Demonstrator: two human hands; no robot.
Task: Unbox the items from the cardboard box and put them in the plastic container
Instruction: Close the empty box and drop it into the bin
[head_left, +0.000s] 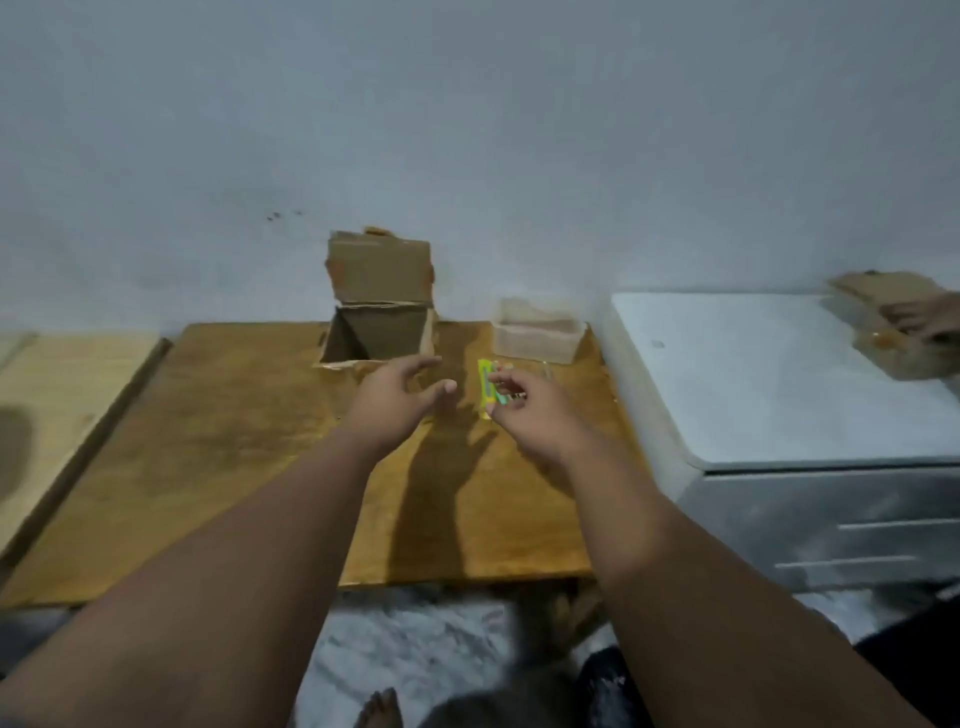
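Fingers of the right hand (524, 410) pinch a green pack (487, 387) near the box (375, 332). Left hand (397, 400) is spread wide, holding nothing.

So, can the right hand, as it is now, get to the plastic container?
Probably yes. The right hand, holding a green packet, is just in front of the open plastic container, and nothing stands between them. The cardboard box is off to the left.

Pretty dim and soft all over, with a flat grey cast on the wall (467, 130). Arm shadows fall dark across the wooden board (234, 441) toward its near edge. Right-edge stuff is smeared, and wide-angle stretch bends the picture's edges.
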